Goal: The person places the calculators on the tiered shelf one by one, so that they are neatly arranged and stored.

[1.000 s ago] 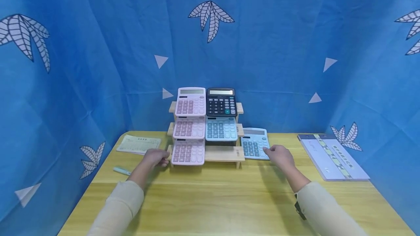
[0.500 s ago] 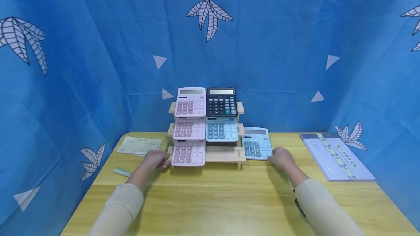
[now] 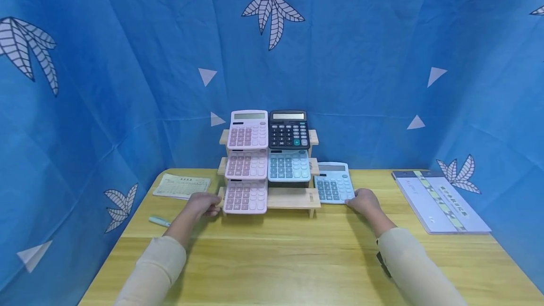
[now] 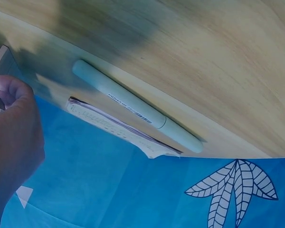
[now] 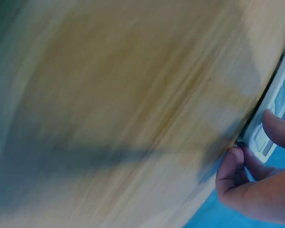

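Note:
A light-blue calculator point(image 3: 334, 182) lies at the right end of a three-tier wooden rack point(image 3: 294, 198). My right hand point(image 3: 364, 202) pinches its lower right corner; in the right wrist view the thumb point(image 5: 275, 128) is on top and the other fingers are curled at the edge. My left hand point(image 3: 204, 203) grips the left end of the rack's bottom shelf, beside a pink calculator point(image 3: 245, 197). Two more pink calculators fill the left of the upper tiers. On the right sit a black calculator point(image 3: 289, 129) on top and a light-blue one point(image 3: 289, 166) below it.
A receipt pad point(image 3: 182, 186) and a pale green marker pen point(image 4: 133, 104) lie on the table to the left. White booklets with a patterned band point(image 3: 442, 204) lie at the right. A blue patterned curtain point(image 3: 361, 60) hangs behind and along both sides.
My right hand has slid from the calculator's right edge to its lower right corner. My left hand has stayed on the shelf end. The head view has shifted slightly.

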A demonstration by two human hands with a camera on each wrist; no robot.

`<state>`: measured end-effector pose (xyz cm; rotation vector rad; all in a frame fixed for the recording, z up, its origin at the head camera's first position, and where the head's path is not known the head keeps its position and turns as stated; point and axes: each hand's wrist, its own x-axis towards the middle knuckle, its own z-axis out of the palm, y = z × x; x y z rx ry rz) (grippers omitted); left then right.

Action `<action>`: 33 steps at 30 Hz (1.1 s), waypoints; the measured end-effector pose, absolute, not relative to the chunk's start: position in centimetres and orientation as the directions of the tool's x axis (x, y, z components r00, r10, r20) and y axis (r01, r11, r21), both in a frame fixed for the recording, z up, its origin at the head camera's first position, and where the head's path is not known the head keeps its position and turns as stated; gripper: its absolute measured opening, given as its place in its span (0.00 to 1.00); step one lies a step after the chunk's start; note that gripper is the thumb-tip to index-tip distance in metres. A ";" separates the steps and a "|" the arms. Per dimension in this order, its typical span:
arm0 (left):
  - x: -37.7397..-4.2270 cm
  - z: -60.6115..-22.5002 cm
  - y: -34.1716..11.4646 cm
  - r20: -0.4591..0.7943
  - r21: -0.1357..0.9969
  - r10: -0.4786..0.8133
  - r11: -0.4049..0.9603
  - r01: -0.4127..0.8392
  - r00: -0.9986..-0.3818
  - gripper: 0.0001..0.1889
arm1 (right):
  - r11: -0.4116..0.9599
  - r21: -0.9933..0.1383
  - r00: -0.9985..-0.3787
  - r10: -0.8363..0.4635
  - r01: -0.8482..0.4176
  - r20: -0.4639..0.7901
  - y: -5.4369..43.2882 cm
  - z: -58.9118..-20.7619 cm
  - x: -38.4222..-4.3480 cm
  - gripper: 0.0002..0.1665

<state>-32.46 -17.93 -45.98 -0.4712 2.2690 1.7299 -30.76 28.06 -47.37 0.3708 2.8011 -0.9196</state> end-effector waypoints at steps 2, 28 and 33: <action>-32.4 -46.0 -17.9 -0.387 0.883 -0.101 0.246 -0.400 -0.917 0.19 | 0.745 -0.589 -0.947 0.191 0.312 -0.260 28.0 -47.3 -30.9 0.25; -32.6 -46.7 -17.6 -0.384 0.899 -0.067 0.201 -0.390 -0.921 0.20 | -0.216 -0.801 -0.830 -0.151 0.558 -0.537 31.2 -42.9 -27.1 0.17; -32.6 -45.9 -18.1 -0.375 0.904 -0.049 0.203 -0.376 -0.926 0.18 | -0.247 -0.811 -0.847 -0.176 0.531 -0.502 32.2 -41.7 -25.6 0.19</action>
